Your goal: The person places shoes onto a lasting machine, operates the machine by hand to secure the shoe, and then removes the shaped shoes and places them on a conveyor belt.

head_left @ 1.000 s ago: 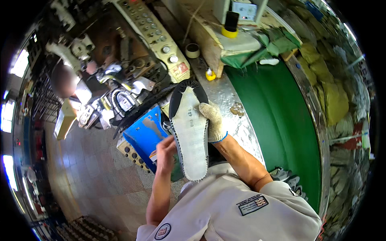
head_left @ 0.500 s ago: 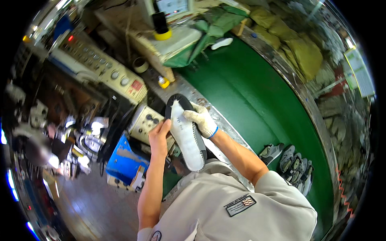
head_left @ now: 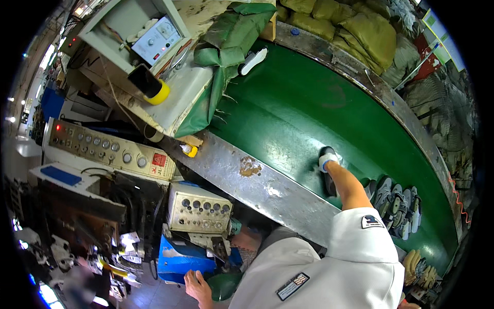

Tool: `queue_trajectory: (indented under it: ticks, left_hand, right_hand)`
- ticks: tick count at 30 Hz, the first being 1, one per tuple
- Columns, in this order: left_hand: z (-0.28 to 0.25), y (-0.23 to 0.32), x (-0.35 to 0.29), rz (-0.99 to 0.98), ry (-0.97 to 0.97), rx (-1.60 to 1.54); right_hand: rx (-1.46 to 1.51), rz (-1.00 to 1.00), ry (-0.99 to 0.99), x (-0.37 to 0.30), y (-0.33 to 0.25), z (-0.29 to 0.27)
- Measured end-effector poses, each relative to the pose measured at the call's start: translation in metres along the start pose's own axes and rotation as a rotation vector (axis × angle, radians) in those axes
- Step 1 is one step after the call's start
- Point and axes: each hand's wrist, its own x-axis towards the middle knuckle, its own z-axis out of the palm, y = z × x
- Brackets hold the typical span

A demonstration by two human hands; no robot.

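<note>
On the green belt (head_left: pixel 288 134), my right hand (head_left: pixel 328 158), in a whitish knitted glove with a blue cuff, closes over a dark shoe upper (head_left: pixel 330 186). Its dark ends show on either side of the glove, and the hand hides its middle. The bare left hand (head_left: pixel 198 289) is low, beside a blue machine housing (head_left: pixel 180 260), with nothing in it and its fingers loosely apart. Whether it touches the housing I cannot tell. Several grey shoes (head_left: pixel 396 206) lie in a row on the belt, right of my right forearm.
A metal ledge (head_left: pixel 267 180) borders the belt. Control panels with knobs (head_left: pixel 200 211) and gauges (head_left: pixel 103 149) stand to the left. A green-draped bench (head_left: pixel 198 87) holds an instrument box (head_left: pixel 157 41). Beyond it lies a white-soled shoe (head_left: pixel 253 62). Sacks (head_left: pixel 365 38) line the far side.
Both hands held the shoe upper, pale underside up, before my body. The left has let go and dropped toward the blue housing; the right has carried the upper rightward onto the belt. The view has shifted.
</note>
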Motion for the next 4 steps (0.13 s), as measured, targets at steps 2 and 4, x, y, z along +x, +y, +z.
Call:
queue_trajectory:
  ticks: [2,4]
  left_hand:
    - [-0.008,-0.005,-0.007,-0.259,-0.029,0.036]
    - [0.007,-0.012,0.015,-0.347,-0.174,0.197]
  right_hand:
    - [0.013,0.164,-0.071,-0.005,-0.08,-0.059]
    - [0.104,0.048,0.067,0.06,-0.041,-0.034]
